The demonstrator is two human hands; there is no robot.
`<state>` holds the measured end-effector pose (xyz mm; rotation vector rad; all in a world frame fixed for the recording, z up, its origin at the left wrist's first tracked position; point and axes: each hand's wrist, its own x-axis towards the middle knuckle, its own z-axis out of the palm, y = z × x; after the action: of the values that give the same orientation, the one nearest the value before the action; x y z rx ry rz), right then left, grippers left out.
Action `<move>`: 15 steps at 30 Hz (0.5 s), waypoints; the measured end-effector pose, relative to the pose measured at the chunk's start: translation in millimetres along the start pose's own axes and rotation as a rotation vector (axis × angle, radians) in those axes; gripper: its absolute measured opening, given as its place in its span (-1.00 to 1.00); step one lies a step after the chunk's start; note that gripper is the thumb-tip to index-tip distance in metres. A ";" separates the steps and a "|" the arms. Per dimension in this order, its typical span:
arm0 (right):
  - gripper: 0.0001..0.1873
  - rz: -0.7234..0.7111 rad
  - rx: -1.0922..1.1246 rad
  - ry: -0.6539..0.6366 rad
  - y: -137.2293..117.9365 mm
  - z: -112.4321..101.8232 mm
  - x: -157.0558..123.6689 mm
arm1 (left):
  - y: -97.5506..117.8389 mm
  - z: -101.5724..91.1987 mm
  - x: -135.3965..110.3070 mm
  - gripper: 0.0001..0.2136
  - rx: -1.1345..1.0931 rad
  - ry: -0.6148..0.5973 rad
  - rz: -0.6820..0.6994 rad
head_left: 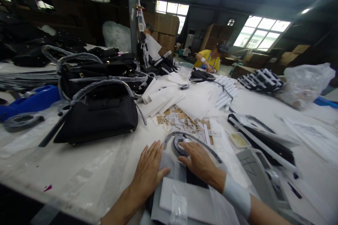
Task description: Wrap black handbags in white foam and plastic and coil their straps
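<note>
1. The coiled strap (176, 147), inward from the tabletop's (87, 168) near edge, seems already rolled; what remains is unclear.
2. Right hand's (202, 163) fingertips meet it; gripping cannot be told.
3. Left hand (149, 168) spreads open by the grey sheet (173, 168).
4. The sheet's underside is hidden, its near end cut off.

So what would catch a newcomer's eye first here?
Probably the big black handbag on the white table, to the left of the hands, with its handle wrapped. Next come the bare left hand and right hand in front, the right one by a dark coil. Farther back, a person in a yellow shirt stands out against the dim room.
</note>
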<state>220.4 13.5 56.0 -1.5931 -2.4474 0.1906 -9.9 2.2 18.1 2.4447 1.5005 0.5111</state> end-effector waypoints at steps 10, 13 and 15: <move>-0.54 0.008 -0.159 -0.209 53.7 -15.3 -14.6 | -0.8 -10.4 8.8 -0.38 -0.270 -0.222 -0.133; -0.78 0.039 -0.108 -0.171 51.4 -22.7 -18.5 | -3.2 -12.6 18.3 -0.46 -0.254 -0.265 -0.055; -0.83 0.058 0.015 -0.127 33.2 -17.5 -16.4 | -5.8 -9.2 25.1 -0.64 -0.224 -0.254 -0.033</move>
<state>260.6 11.8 63.7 -1.6956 -2.4880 0.3279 -8.0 27.3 28.8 2.2140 1.3037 0.3275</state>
